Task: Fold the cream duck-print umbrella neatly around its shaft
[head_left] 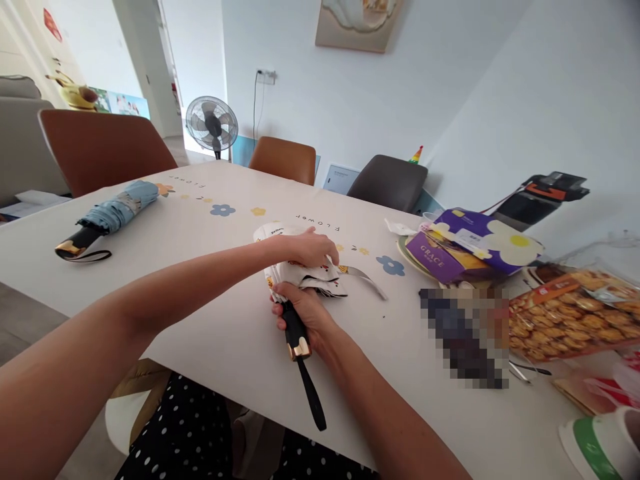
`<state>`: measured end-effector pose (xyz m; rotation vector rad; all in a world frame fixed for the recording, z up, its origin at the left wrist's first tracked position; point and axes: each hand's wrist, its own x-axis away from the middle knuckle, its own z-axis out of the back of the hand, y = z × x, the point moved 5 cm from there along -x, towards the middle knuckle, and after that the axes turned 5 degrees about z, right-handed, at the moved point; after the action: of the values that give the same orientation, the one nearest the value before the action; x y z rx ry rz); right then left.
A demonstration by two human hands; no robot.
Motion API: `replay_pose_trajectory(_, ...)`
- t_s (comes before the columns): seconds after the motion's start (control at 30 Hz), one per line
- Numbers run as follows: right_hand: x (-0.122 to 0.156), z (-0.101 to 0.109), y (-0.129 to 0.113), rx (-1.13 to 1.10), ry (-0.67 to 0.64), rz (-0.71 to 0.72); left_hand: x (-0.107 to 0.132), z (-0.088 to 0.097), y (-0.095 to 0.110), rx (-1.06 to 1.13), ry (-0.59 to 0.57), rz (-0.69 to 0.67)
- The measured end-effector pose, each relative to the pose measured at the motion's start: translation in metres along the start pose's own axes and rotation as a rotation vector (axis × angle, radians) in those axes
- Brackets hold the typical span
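The right hand grips the white umbrella by its handle, best kept steady; the left hand curls over loose folds, its grip unclear.

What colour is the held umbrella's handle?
The handle is black with a gold-coloured end, seen best in the head view.

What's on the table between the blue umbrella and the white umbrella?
Just flat printed flowers on the table lie between the blue umbrella and the white umbrella, as the head view shows.
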<state>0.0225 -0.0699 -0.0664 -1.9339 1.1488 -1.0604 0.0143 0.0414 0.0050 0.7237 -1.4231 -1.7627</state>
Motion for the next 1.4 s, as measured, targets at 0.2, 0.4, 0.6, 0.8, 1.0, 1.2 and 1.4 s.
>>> replay_pose_trajectory(0.2, 0.001, 0.001, -0.001, -0.02, -0.01, -0.004, -0.01, -0.004, 0.0, 0.097, -0.008, 0.025)
replay_pose_trajectory(0.4, 0.0, 0.003, -0.001, -0.03, 0.04, -0.041, 0.042, 0.044, 0.048, -0.255, 0.332, -0.358)
replay_pose_trajectory(0.6, 0.001, 0.001, -0.005, -0.026, 0.037, -0.074, 0.125, 0.093, 0.041, -0.568, 0.63, -0.353)
replay_pose_trajectory(0.8, 0.003, -0.001, -0.01, -0.02, -0.007, -0.055, 0.18, 0.101, -0.024, -0.817, 0.575, -0.281)
replay_pose_trajectory(1.0, 0.007, 0.001, -0.012, -0.044, 0.009, -0.101, 0.186, 0.098, -0.072, -0.717, 0.396, 0.027)
replay_pose_trajectory(1.2, 0.007, 0.001, -0.014, -0.064, 0.031, -0.096, 0.187, 0.105, -0.072, -0.559, 0.381, 0.013)
replay_pose_trajectory(1.4, 0.009, 0.001, -0.013, 0.057, 0.061, -0.139, 0.198, 0.112, -0.071, -0.25, 0.297, 0.026)
